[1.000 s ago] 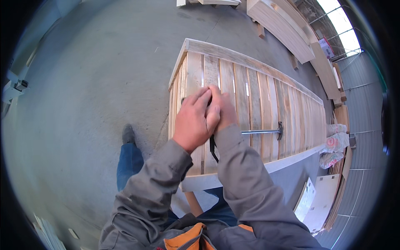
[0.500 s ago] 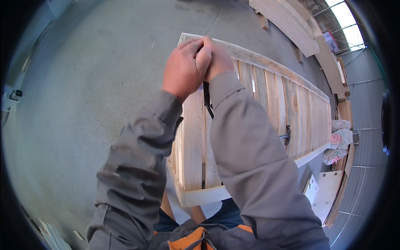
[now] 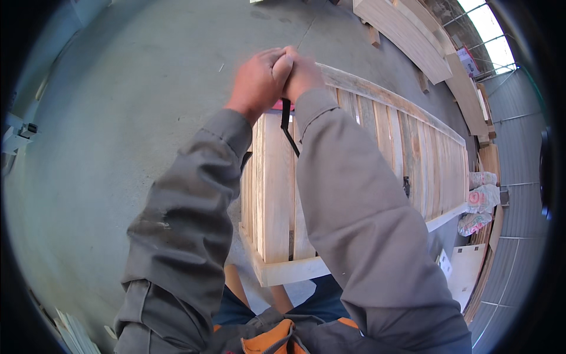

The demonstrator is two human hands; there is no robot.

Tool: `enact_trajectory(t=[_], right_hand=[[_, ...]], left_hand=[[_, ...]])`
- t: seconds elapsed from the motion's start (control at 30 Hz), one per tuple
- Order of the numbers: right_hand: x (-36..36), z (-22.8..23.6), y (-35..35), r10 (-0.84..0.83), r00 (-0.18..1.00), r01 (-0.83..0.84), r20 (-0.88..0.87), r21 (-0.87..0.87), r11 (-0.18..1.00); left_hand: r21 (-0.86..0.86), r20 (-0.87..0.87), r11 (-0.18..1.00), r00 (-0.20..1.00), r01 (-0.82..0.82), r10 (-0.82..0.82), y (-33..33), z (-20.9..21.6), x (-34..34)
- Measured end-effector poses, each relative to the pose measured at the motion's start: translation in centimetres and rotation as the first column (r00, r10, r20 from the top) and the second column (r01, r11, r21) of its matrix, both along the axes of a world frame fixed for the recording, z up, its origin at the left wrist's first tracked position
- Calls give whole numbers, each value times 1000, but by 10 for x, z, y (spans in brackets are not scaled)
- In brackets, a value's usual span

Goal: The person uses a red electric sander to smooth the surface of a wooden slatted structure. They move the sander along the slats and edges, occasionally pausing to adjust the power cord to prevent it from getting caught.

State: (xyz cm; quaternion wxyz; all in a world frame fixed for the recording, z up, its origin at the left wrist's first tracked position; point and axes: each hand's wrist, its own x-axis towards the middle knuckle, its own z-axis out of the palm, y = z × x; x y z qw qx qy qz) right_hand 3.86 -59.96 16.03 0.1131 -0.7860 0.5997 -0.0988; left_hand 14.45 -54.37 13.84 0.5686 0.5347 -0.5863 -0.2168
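Both arms stretch forward over a slatted wooden frame [image 3: 276, 189]. At its far left corner my left hand [image 3: 256, 82] and my right hand [image 3: 303, 76] are closed and pressed together. Whatever they grip is hidden by the fingers, and the right hand is blurred. Just below the hands a pink-red edge [image 3: 283, 105] shows. A black strap or cord [image 3: 286, 125] runs from there toward me across the slats. A small dark metal piece [image 3: 406, 186] lies on the slats beside my right sleeve, partly covered.
Long wooden boards [image 3: 407, 44] lie at the far right. Several plastic-wrapped bundles [image 3: 483, 197] sit past the frame's right end, near a corrugated wall [image 3: 519, 159]. Pale strips [image 3: 76, 333] lie at the lower left on the concrete floor [image 3: 118, 118].
My clasped hands have shifted slightly up and left in the picture, uncovering more of the pink-red edge and black strap. My right sleeve now covers more of the dark metal piece.
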Motion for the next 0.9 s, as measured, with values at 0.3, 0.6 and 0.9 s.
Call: enact_trajectory(t=[0.3,0.6,0.9], right_hand=[[-32,16,120,-55,994,48,92,78,996],[-77,10,249,-22,986,11,165,68,998],[-108,21,333,-45,990,20,132,180,983]], left_hand=[[-70,-24,997,1000,-14,13,107,0,-33],[46,-2,996,997,75,-75,241,20,-69],[133,110,990,992,51,-66,328,19,-99]])
